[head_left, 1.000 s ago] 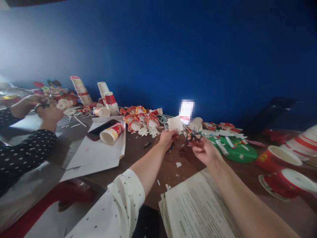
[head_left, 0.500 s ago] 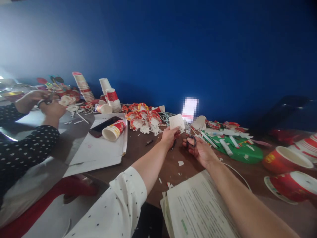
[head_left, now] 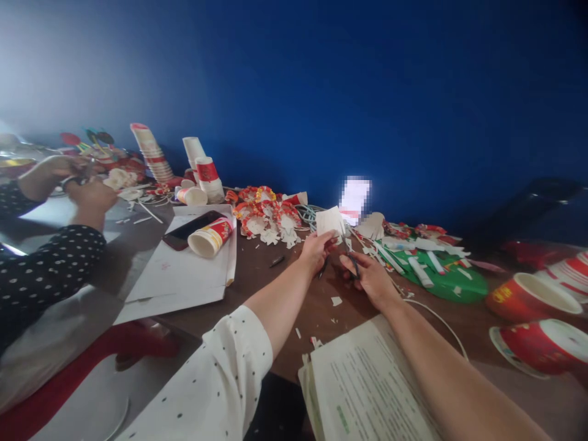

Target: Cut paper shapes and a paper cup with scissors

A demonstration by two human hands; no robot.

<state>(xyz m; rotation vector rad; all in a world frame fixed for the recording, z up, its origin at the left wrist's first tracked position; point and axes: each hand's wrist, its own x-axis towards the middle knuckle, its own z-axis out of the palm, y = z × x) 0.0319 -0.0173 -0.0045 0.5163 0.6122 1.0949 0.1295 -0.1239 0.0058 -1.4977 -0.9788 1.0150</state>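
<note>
Pinched in my left hand (head_left: 318, 250) is a small off-white piece of paper (head_left: 329, 222), held up above the table. My right hand (head_left: 371, 275) grips a pair of scissors (head_left: 350, 256) by its dark handles. The blades point up and touch or overlap the paper's right edge; whether they are cutting into it I cannot tell. Just behind stands a bright phone screen (head_left: 353, 199), blurred out. Below my hands, a white paper scrap (head_left: 337, 301) lies on the brown table (head_left: 285, 312).
Left of my hands are cut red-and-white paper pieces (head_left: 266, 214), a paper cup (head_left: 210, 237) and a dark phone (head_left: 190, 229). A green sheet (head_left: 459, 285) bears scraps at right, near red cups (head_left: 533, 297). Printed papers (head_left: 367, 380) lie in front. A co-worker's hands (head_left: 87, 190) hold scissors at far left.
My right hand has turned the scissors and brought the blades up against the right side of the paper. My left hand keeps hold of the paper, nearly still.
</note>
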